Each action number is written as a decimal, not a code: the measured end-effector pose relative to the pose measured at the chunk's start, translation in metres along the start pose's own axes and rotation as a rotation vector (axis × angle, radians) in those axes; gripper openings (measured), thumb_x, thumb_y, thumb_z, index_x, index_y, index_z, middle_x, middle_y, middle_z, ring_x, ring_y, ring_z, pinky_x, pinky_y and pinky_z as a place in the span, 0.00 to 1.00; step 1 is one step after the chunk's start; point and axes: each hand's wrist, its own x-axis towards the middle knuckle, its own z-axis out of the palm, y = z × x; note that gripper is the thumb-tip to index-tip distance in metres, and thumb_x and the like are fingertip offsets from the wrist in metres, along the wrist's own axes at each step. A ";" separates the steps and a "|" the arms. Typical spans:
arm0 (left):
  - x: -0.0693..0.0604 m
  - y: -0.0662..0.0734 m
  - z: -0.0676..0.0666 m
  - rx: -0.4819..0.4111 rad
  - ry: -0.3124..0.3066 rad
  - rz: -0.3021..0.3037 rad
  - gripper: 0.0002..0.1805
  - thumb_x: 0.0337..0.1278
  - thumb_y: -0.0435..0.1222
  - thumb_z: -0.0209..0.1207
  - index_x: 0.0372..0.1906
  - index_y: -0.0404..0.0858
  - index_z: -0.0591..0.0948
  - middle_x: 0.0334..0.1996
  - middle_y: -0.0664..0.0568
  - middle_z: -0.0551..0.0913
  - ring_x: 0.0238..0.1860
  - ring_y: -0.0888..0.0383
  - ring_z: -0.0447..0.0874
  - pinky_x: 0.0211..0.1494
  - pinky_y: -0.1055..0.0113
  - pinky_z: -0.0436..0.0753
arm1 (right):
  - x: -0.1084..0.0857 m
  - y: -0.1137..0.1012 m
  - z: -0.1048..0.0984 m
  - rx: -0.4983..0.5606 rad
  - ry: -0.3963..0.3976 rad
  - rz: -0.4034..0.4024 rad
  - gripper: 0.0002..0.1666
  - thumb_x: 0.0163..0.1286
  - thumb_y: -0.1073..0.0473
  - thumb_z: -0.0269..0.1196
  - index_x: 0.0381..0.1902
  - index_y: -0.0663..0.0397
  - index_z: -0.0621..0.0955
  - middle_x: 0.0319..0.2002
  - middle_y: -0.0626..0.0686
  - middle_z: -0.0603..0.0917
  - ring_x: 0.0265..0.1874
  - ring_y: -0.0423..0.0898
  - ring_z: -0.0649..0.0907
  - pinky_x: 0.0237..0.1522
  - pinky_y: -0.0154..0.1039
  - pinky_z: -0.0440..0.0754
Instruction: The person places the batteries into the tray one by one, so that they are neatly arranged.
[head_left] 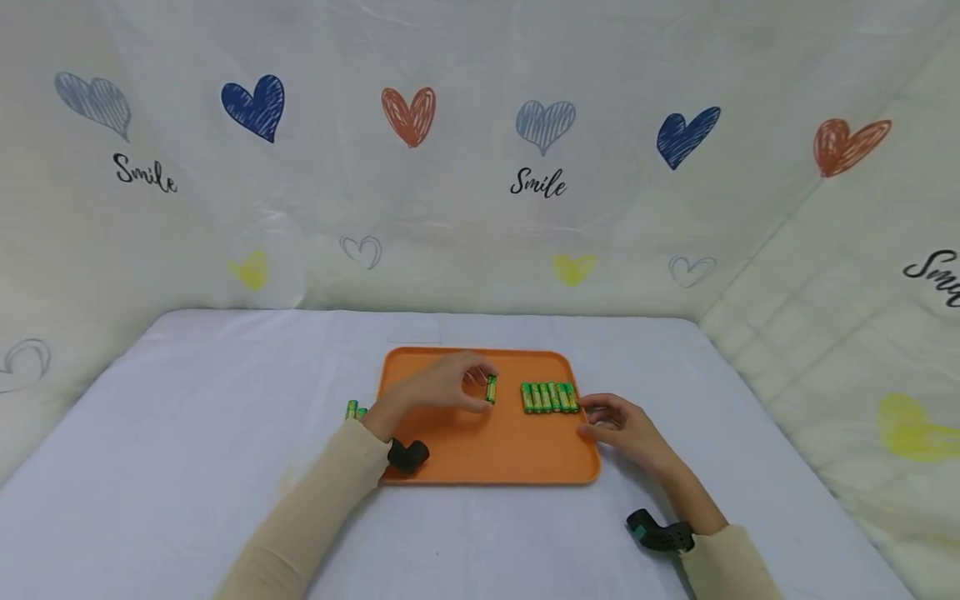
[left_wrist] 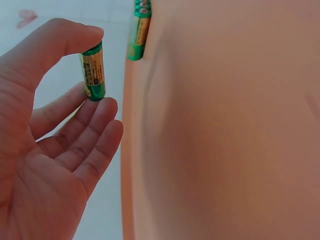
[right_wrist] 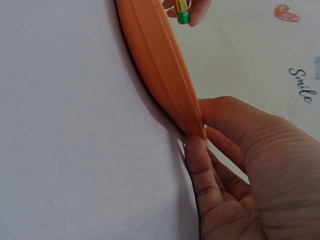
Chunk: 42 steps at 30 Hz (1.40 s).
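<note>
My left hand point(head_left: 454, 382) pinches a green and gold battery point(head_left: 491, 389) between thumb and fingertips, above the middle of an orange tray point(head_left: 480, 462). The left wrist view shows that battery point(left_wrist: 94, 72) held at its two ends, upright in the picture. Toward the tray's right side stands a tight row of several matching batteries point(head_left: 550, 398). My right hand point(head_left: 626, 429) is at the tray's right edge. Seen from the right wrist, its thumb and a finger grip the tray's rim point(right_wrist: 192, 107) from both sides.
On the white-covered table point(head_left: 225, 400), just left of the tray, a couple of green batteries point(head_left: 352, 409) show, partly hidden behind my left wrist. A pale cloth wall point(head_left: 465, 217) printed with hearts rises behind the table.
</note>
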 end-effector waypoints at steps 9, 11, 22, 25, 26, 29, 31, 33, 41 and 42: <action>0.023 -0.003 0.016 0.030 -0.065 0.012 0.26 0.54 0.38 0.69 0.57 0.35 0.77 0.46 0.51 0.78 0.46 0.58 0.77 0.52 0.69 0.77 | 0.005 -0.002 0.006 0.003 -0.011 -0.015 0.28 0.63 0.60 0.70 0.58 0.64 0.76 0.46 0.61 0.79 0.40 0.41 0.80 0.42 0.29 0.78; 0.026 -0.002 0.018 0.040 -0.063 0.003 0.25 0.55 0.38 0.68 0.57 0.35 0.77 0.46 0.51 0.77 0.46 0.59 0.76 0.52 0.70 0.77 | 0.007 -0.004 0.007 -0.003 -0.011 -0.018 0.27 0.63 0.60 0.70 0.58 0.64 0.76 0.46 0.61 0.80 0.40 0.42 0.80 0.42 0.29 0.79; 0.029 0.007 0.017 0.017 -0.042 -0.043 0.26 0.56 0.36 0.68 0.59 0.33 0.75 0.52 0.47 0.75 0.49 0.56 0.75 0.53 0.69 0.77 | 0.012 -0.010 0.008 -0.018 -0.016 -0.023 0.27 0.63 0.60 0.69 0.58 0.64 0.76 0.45 0.61 0.80 0.40 0.42 0.80 0.42 0.29 0.79; 0.028 0.007 0.017 0.019 -0.040 -0.040 0.28 0.56 0.37 0.68 0.60 0.33 0.73 0.54 0.46 0.74 0.50 0.56 0.75 0.53 0.69 0.77 | 0.013 -0.010 0.008 -0.018 -0.012 -0.021 0.27 0.63 0.60 0.69 0.58 0.64 0.76 0.45 0.61 0.80 0.39 0.41 0.80 0.42 0.28 0.78; 0.028 0.007 0.017 0.019 -0.041 -0.040 0.29 0.56 0.37 0.69 0.61 0.33 0.73 0.54 0.46 0.74 0.50 0.56 0.75 0.53 0.69 0.77 | 0.013 -0.010 0.008 -0.021 -0.014 -0.020 0.27 0.63 0.60 0.69 0.58 0.64 0.76 0.45 0.61 0.80 0.40 0.41 0.80 0.42 0.28 0.78; 0.027 0.006 0.018 0.019 -0.047 -0.044 0.30 0.56 0.37 0.69 0.62 0.33 0.72 0.55 0.46 0.73 0.50 0.56 0.75 0.53 0.68 0.77 | 0.012 -0.008 0.009 -0.021 -0.013 -0.018 0.27 0.63 0.60 0.69 0.58 0.64 0.76 0.45 0.60 0.80 0.40 0.41 0.80 0.43 0.28 0.78; 0.026 0.004 0.018 0.017 -0.054 -0.053 0.31 0.56 0.38 0.68 0.64 0.35 0.71 0.55 0.47 0.73 0.50 0.57 0.74 0.54 0.68 0.77 | 0.012 -0.007 0.009 -0.018 -0.014 -0.019 0.28 0.62 0.60 0.70 0.58 0.64 0.76 0.44 0.61 0.80 0.40 0.41 0.80 0.43 0.28 0.78; 0.026 0.003 0.018 0.007 -0.059 -0.059 0.32 0.57 0.38 0.68 0.65 0.35 0.70 0.54 0.47 0.72 0.50 0.58 0.74 0.54 0.68 0.76 | 0.011 -0.007 0.008 -0.012 -0.010 -0.019 0.28 0.62 0.60 0.70 0.57 0.64 0.76 0.44 0.61 0.80 0.40 0.41 0.80 0.43 0.28 0.78; 0.019 0.009 0.016 -0.004 -0.060 -0.054 0.31 0.60 0.38 0.66 0.65 0.33 0.69 0.54 0.45 0.73 0.48 0.56 0.76 0.53 0.67 0.77 | 0.002 -0.003 0.002 -0.045 0.008 -0.005 0.27 0.63 0.58 0.70 0.57 0.62 0.76 0.43 0.58 0.80 0.40 0.41 0.80 0.43 0.29 0.78; 0.018 0.010 0.016 -0.007 -0.058 -0.054 0.30 0.60 0.37 0.65 0.65 0.33 0.69 0.54 0.44 0.73 0.48 0.56 0.76 0.53 0.66 0.78 | 0.001 -0.003 0.001 -0.049 0.011 0.001 0.28 0.63 0.57 0.70 0.57 0.62 0.77 0.43 0.58 0.80 0.40 0.41 0.80 0.43 0.29 0.78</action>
